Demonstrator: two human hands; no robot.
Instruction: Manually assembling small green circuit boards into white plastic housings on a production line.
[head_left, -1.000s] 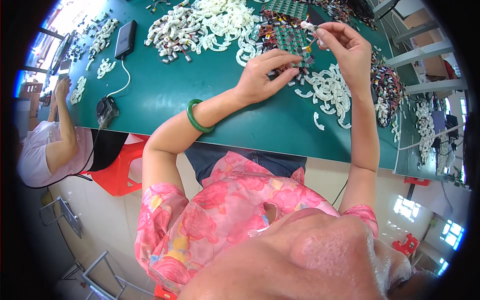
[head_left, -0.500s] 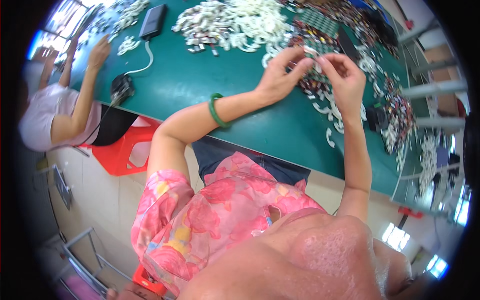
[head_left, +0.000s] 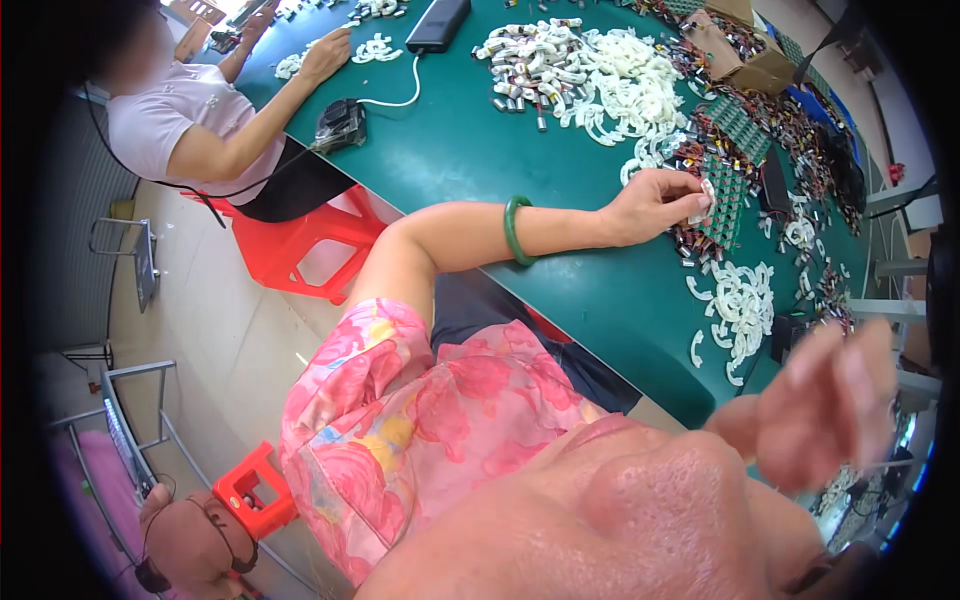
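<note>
My left hand [head_left: 652, 206], with a green bangle [head_left: 516, 229] on its wrist, rests on the green table [head_left: 560, 290] and pinches a small white curved part [head_left: 706, 196] between thumb and fingers. It sits right beside a green tray [head_left: 728, 195] filled with small dark components. My right hand [head_left: 822, 402] is lifted off the table and close to my face, blurred, fingers extended; I cannot make out whether it holds anything. A small pile of white curved parts [head_left: 742, 300] lies on the table below the tray.
A big heap of white parts and small cylinders [head_left: 610, 75] lies farther back, with a cardboard box [head_left: 745, 55] behind it. A co-worker [head_left: 190, 120] sits on a red stool [head_left: 300, 240] at the left. A black device [head_left: 340, 122] lies near them.
My right hand left the tray and rose toward my face. My left hand stayed at the tray with the white part. The view swung left and down.
</note>
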